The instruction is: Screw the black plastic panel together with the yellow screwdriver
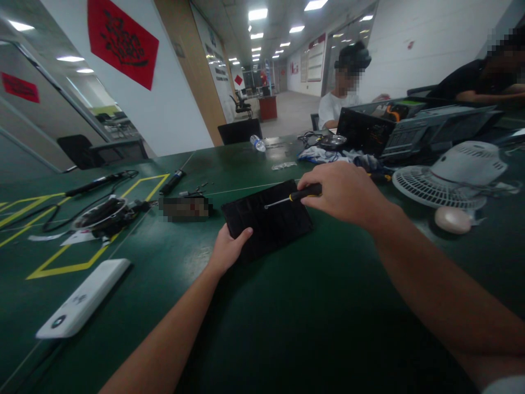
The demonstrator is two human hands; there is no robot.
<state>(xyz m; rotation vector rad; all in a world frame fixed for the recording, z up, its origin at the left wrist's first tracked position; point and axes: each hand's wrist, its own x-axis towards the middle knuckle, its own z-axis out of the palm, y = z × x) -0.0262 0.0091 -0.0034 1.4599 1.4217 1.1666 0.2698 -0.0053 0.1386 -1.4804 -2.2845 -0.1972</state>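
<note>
A flat black rectangular panel [283,227], perhaps a plastic cover, is tilted above the green table in front of me. My left hand [229,246] grips its near left corner, thumb on top and fingers underneath. In my right hand [344,191] is a screwdriver [305,192] with a black and yellow handle. Its thin shaft points left, and the tip is over the panel's face near the middle. Whether the tip touches a screw is too dark to tell.
Left on the green table [328,306] lie a white box [86,298], a coil of cables [104,216] and a pixelated object [186,209]. To the right stand a white fan [447,172], a pinkish rounded object [453,220] and an opened computer case [410,131]. Two people sit beyond.
</note>
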